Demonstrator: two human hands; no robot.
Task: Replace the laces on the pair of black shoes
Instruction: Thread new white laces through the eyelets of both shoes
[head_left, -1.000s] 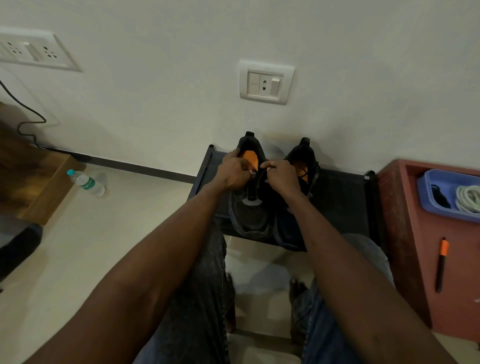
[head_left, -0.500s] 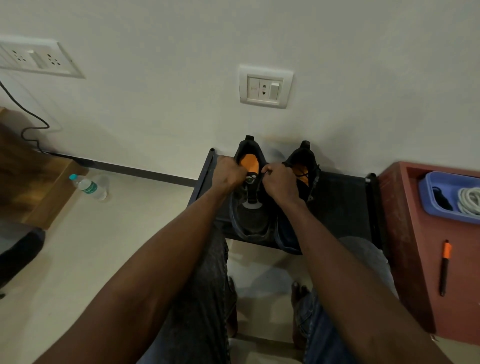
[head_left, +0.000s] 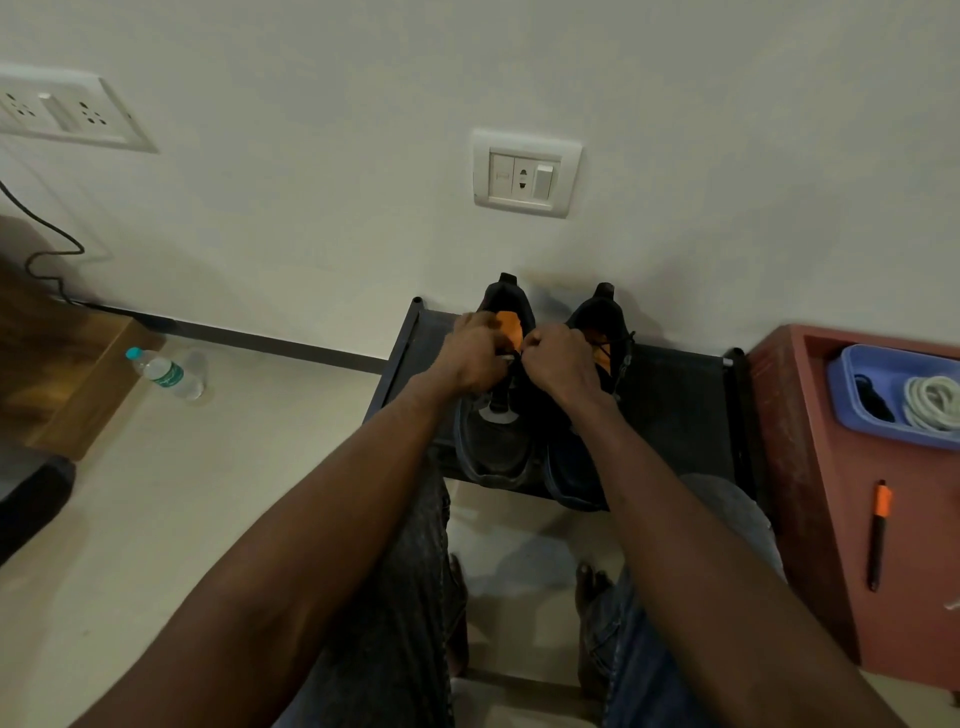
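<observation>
Black lace pinched in my left hand (head_left: 475, 353) and right hand (head_left: 558, 361) over the left shoe (head_left: 493, 441). I judge I'm unlacing; next, pull it free.

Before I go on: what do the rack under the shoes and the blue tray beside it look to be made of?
The rack looks like dark fabric stretched between black tubes, matte, no shine; a capped tube end shows at its right corner. Fabric is a guess from the look. The blue tray seems moulded plastic: even colour, rounded rim, soft sheen. It sits on a reddish cabinet, matte, possibly painted wood or laminate.
</observation>
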